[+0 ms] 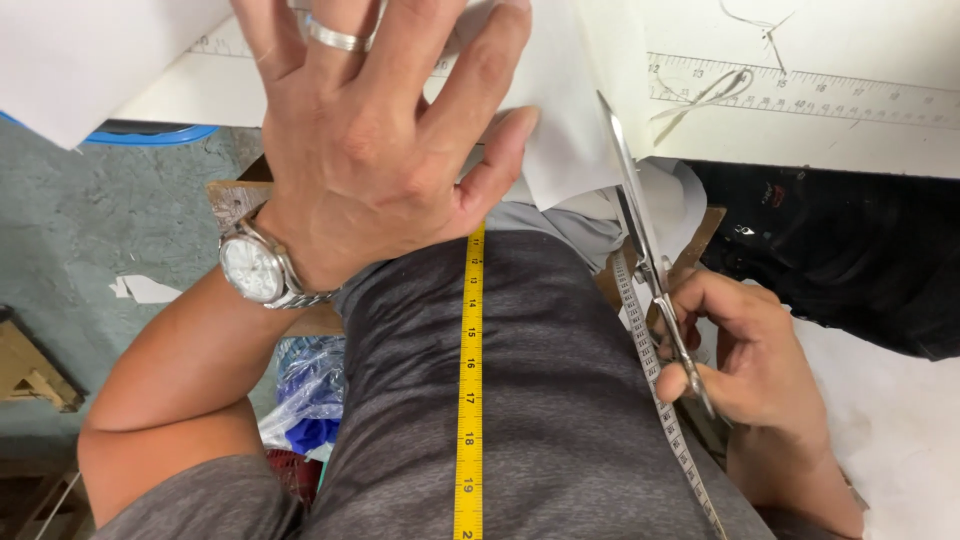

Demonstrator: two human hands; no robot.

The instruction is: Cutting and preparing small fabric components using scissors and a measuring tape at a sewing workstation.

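Pressing down with our left hand (385, 130), we keep the palm flat and the fingers spread on a sheet of white fabric (565, 130) that lies on the white table (800, 140); the hand grips nothing, it only bears on the cloth. A silver ring sits on one finger and a steel wristwatch (258, 268) with a pale dial circles the wrist.

Our right hand (745, 365) is closed around the handles of a pair of scissors (650, 250), thumb and fingers through the loops. The scissors are long and slim, of bright bare metal, and they point away from us towards the far side. Their blades look nearly together, with the tip resting on the right edge of the white fabric, just right of our left thumb. The fabric is plain, smooth and unmarked, and its near corner hangs over the table edge towards our grey shirt.

A yellow measuring tape (470, 400) runs down our chest in the middle, and its white reverse side hangs to the right, passing just beside the scissor handles. A printed ruler strip (800, 92) runs along the table at the far right.
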